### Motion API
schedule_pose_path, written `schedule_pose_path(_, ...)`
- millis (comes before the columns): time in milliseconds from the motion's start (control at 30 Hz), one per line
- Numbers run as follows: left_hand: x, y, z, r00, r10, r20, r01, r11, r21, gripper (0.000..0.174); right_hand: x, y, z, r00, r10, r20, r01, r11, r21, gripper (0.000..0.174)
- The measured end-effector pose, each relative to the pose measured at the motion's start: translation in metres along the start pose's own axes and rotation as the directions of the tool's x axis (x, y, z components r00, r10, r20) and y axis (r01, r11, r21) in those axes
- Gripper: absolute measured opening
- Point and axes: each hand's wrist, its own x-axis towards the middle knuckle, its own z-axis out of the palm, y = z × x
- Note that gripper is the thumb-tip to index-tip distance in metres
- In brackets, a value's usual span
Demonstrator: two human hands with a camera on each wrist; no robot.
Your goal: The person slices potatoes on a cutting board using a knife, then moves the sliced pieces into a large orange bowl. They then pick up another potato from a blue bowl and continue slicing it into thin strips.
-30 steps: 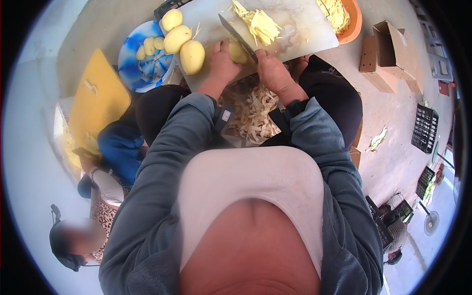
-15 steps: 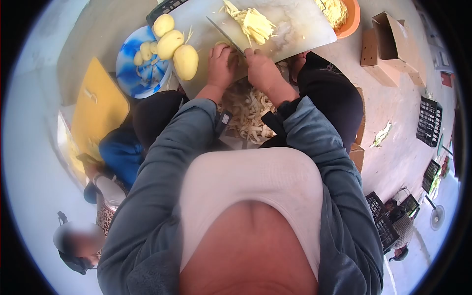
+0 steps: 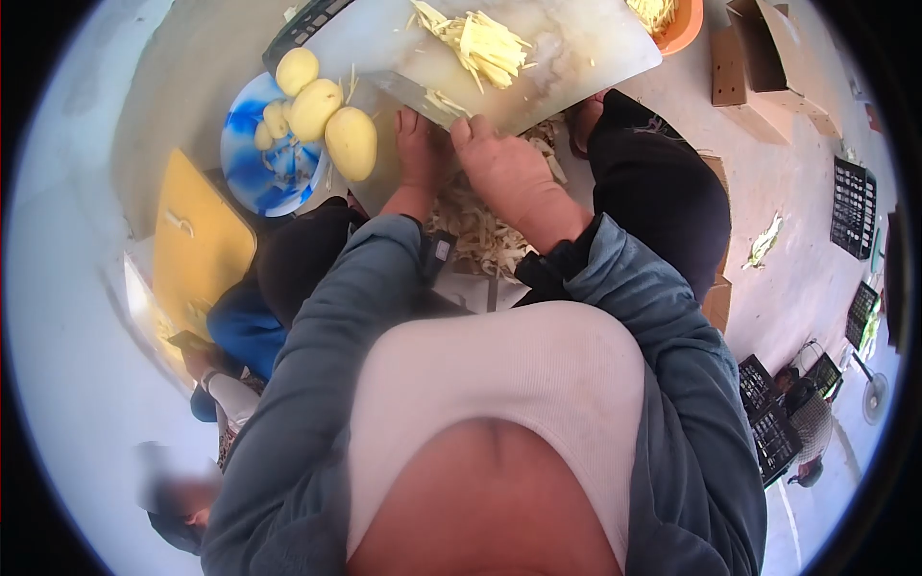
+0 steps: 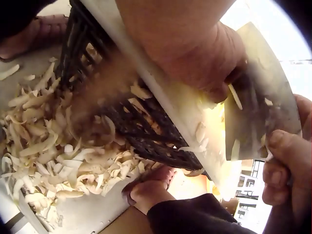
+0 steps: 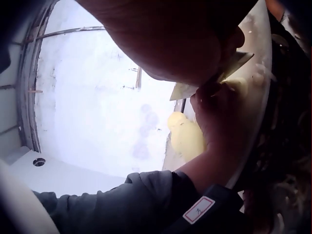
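My right hand [image 3: 509, 178] grips the handle of a broad-bladed kitchen knife [image 4: 263, 92] over the white cutting board [image 3: 595, 58]. In the head view its blade is tilted, flat side showing, and thin potato slivers cling to it in the left wrist view. Close beside the blade, my left hand [image 3: 420, 154] holds down a peeled potato [image 5: 237, 87] with bent fingers. Most of that potato is hidden by the hands and the blade. Farther up the board lies a pile of potato strips [image 3: 490, 48]. Several whole peeled potatoes [image 3: 351, 144] sit at its left end.
A blue-and-white basin [image 3: 254, 192] with smaller potatoes stands left of the board. An orange bowl [image 3: 687, 29] of strips is at the upper right. Peelings [image 4: 73, 161] lie below, beside a black crate [image 4: 151, 131]. Another person [image 3: 230, 398] sits at the left.
The knife blade has gone from nearly edge-on to tilted with its flat showing. My right hand has shifted left, closer to my left hand. The potato is now more hidden.
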Motion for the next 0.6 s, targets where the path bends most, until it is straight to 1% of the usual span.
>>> schedule_pose_path(33,-0.002,-0.003,0.002,1.0,0.002,0.002,-0.002,1.0,-0.001,0.039,0.001,0.0,0.0,1.0,0.0,0.008,0.0,1.0,0.004,0.026)
schedule_pose_path(67,-0.004,-0.005,0.003,0.999,-0.027,0.027,0.027,1.0,0.002,0.039,0.002,0.001,0.0,1.0,0.002,0.008,-0.002,1.0,0.005,0.026)
schedule_pose_path(100,-0.004,-0.005,0.003,0.997,-0.057,0.051,0.057,0.998,0.007,0.039,0.003,0.002,-0.002,0.999,0.018,0.035,-0.019,0.999,0.037,0.024)
schedule_pose_path(133,-0.005,-0.005,0.004,0.997,-0.058,0.053,0.057,0.998,0.006,0.039,0.003,0.003,-0.005,0.997,0.032,0.065,-0.036,0.997,0.07,0.022)
schedule_pose_path(200,-0.005,-0.004,0.004,0.993,-0.097,0.061,0.097,0.995,-0.006,0.039,0.002,0.002,-0.009,0.997,0.029,0.078,-0.034,0.997,0.063,0.022)
schedule_pose_path(233,-0.004,-0.003,0.003,0.993,-0.099,0.061,0.099,0.995,-0.006,0.039,0.002,0.001,-0.011,0.996,0.025,0.09,-0.03,0.998,0.056,0.022)
schedule_pose_path(300,-0.002,-0.002,0.003,0.999,-0.046,0.009,0.046,0.999,0.005,0.038,0.003,-0.001,-0.011,0.994,0.035,0.1,-0.041,0.997,0.061,0.023)
schedule_pose_path(400,0.0,-0.001,0.002,1.0,-0.031,0.002,0.031,0.999,0.017,0.038,0.005,0.001,-0.011,0.991,0.046,0.125,-0.056,0.995,0.077,0.023)
schedule_pose_path(433,0.0,0.0,0.002,1.0,-0.03,0.005,0.03,0.999,0.015,0.038,0.005,0.002,-0.011,0.989,0.045,0.138,-0.056,0.995,0.082,0.023)
schedule_pose_path(500,0.001,0.003,0.001,0.997,-0.075,-0.011,0.075,0.996,-0.041,0.037,0.006,0.004,-0.008,0.991,0.038,0.129,-0.05,0.995,0.088,0.023)
schedule_pose_path(567,0.003,0.005,-0.001,0.997,-0.074,-0.015,0.074,0.997,-0.038,0.037,0.008,0.005,-0.006,0.992,0.029,0.124,-0.042,0.994,0.098,0.023)
schedule_pose_path(600,0.001,0.005,-0.001,0.997,-0.075,-0.018,0.074,0.997,-0.036,0.036,0.01,0.005,-0.006,0.989,0.046,0.14,-0.063,0.991,0.115,0.022)
